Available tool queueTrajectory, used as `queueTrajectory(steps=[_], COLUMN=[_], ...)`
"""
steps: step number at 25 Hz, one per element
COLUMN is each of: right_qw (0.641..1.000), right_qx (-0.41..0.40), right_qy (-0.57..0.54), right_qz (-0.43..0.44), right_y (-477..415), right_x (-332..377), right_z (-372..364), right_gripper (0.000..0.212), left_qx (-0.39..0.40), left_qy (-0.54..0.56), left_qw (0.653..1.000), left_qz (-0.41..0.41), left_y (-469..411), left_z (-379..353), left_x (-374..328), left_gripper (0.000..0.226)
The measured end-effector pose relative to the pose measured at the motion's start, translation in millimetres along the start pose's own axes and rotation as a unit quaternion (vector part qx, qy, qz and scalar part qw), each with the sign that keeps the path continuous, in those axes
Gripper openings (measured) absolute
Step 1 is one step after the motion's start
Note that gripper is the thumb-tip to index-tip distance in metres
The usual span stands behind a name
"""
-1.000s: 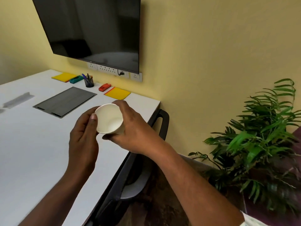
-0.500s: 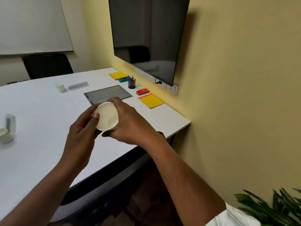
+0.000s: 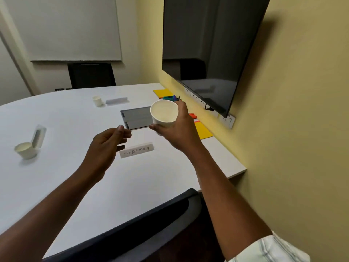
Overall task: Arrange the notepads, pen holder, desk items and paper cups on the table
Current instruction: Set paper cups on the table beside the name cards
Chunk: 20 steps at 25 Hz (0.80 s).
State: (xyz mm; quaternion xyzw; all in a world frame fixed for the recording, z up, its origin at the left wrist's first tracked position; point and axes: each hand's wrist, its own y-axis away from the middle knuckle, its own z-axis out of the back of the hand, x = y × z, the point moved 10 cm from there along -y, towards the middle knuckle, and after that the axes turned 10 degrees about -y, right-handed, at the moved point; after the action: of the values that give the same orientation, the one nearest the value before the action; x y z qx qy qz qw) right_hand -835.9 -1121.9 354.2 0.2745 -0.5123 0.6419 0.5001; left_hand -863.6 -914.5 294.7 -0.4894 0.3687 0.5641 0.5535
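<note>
My right hand (image 3: 180, 132) holds a white paper cup (image 3: 164, 113) upright in the air above the white table (image 3: 75, 176), over the grey inset panel (image 3: 136, 118). My left hand (image 3: 105, 148) hovers empty to the cup's left, fingers loosely curled and apart. Two more paper cups stand on the table: one at the left (image 3: 25, 150) beside a name plate (image 3: 38, 136), one at the back (image 3: 97, 101) beside another name plate (image 3: 116, 100). A name plate reading SUPERMAN (image 3: 137, 150) lies below my hands. Yellow notepads sit near the wall, one far (image 3: 162, 92) and one near (image 3: 203, 131). The pen holder is mostly hidden behind the cup.
A red item (image 3: 193, 116) and a green item (image 3: 168, 97) lie along the wall side. A wall screen (image 3: 207, 50) hangs above a socket strip (image 3: 225, 118). A dark chair back (image 3: 143, 229) is right below me; another chair (image 3: 92, 75) stands at the far end.
My left hand has let go of the cup and drawn back to the left. My right hand has lifted the cup forward over the table, and the view has swung left onto the table.
</note>
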Motion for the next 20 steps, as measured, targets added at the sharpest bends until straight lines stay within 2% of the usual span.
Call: queueTrajectory(steps=[5, 7, 10, 16, 20], right_qw=[0.999, 0.999, 0.997, 0.987, 0.974], right_qx=[-0.024, -0.024, -0.013, 0.015, 0.079], right_qy=[-0.014, 0.001, 0.012, 0.009, 0.069], right_qz=[-0.018, -0.033, -0.076, -0.159, -0.203], right_y=[-56.7, -77.1, -108.4, -158.2, -184.1], right_x=[-59.4, -87.2, -139.5, -255.3, -338.4], right_z=[2.9, -4.1, -22.5, -61.3, -87.1], right_gripper=[0.090, 0.090, 0.089, 0.083, 0.078], left_qx=[-0.031, -0.041, -0.051, -0.029, -0.035], left_qy=[-0.061, -0.135, -0.268, -0.425, -0.468], left_qw=[0.998, 0.990, 0.962, 0.905, 0.881], left_qz=[0.016, 0.017, 0.007, -0.002, 0.059], left_y=[-41.6, -53.3, -69.9, -121.6, -143.8], left_z=[-5.7, -9.4, -24.9, -77.7, -98.9], left_x=[16.6, 25.5, 36.6, 74.2, 118.1], left_gripper=[0.035, 0.038, 0.041, 0.053, 0.062])
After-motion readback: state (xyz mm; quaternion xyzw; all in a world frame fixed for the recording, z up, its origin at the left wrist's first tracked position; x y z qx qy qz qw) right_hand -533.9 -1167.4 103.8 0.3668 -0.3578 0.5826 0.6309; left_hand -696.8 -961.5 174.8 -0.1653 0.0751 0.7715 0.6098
